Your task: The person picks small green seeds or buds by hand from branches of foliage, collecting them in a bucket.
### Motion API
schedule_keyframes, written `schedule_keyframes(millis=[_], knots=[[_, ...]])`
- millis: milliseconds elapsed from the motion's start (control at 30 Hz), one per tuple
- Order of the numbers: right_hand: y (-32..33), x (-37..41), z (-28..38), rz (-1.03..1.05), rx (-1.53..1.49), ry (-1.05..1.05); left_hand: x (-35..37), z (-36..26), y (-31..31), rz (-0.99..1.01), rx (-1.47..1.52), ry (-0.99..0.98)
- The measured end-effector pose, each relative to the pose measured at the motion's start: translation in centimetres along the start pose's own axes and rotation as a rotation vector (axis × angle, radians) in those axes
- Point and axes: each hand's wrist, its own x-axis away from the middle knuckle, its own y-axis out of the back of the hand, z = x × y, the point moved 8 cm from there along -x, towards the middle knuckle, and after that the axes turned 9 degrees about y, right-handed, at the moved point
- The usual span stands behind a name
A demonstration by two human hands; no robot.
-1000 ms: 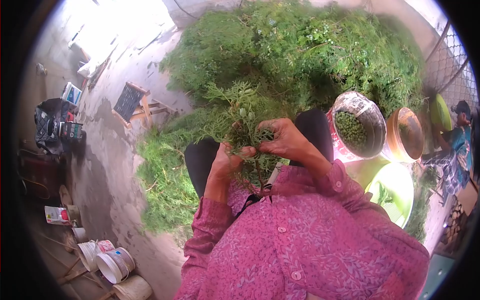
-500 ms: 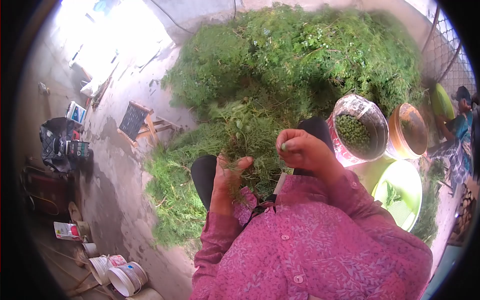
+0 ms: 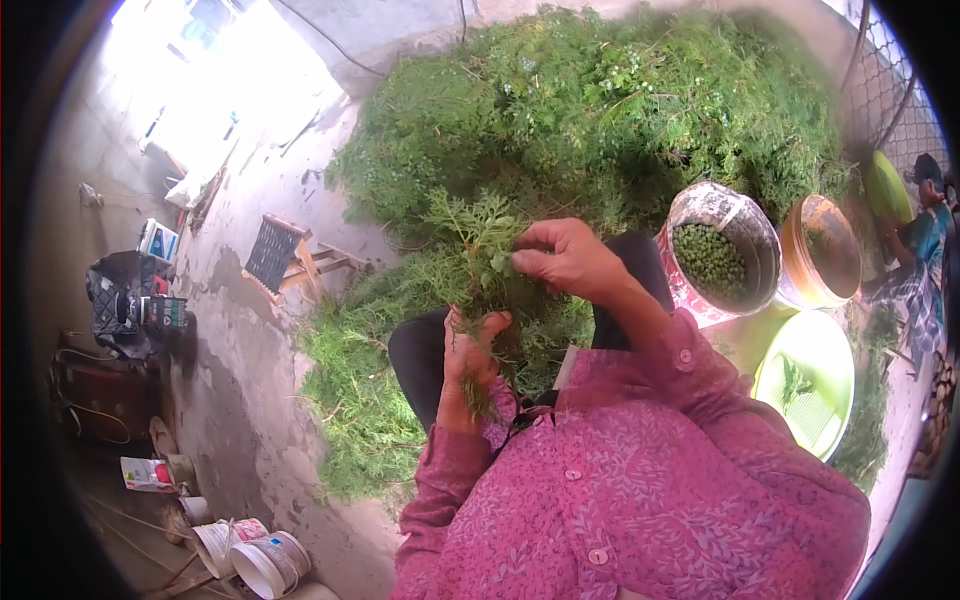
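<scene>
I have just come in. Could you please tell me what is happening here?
A person in a pink shirt holds a leafy green sprig in the left hand, and the right hand has its fingers at the upper leaves. Just beyond is a large heap of green branches. To the right, a stained bucket holds small round green pieces. Another person is at the far right.
</scene>
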Motion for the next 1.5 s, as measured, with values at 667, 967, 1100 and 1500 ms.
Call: schedule_keyframes(millis=[667, 967, 1100, 1500], knots=[[-1.8, 0.7, -1.5, -0.151, 0.178, 0.288, 0.0, -0.7, -0.4, 0.014, 0.073, -0.107], [2.7, -0.2, -2.6, -0.203, -0.615, -0.068, 0.5, -1.2, 0.4, -0.054, 0.011, -0.12], [0.0, 0.7, -0.9, -0.005, -0.671, -0.06, -0.5, -1.1, 0.4, -0.021, 0.025, -0.182], [-1.8, -0.5, -0.8, 0.011, -0.2, 0.004, 0.1, -1.8, -0.6, 0.007, -0.026, -0.145]])
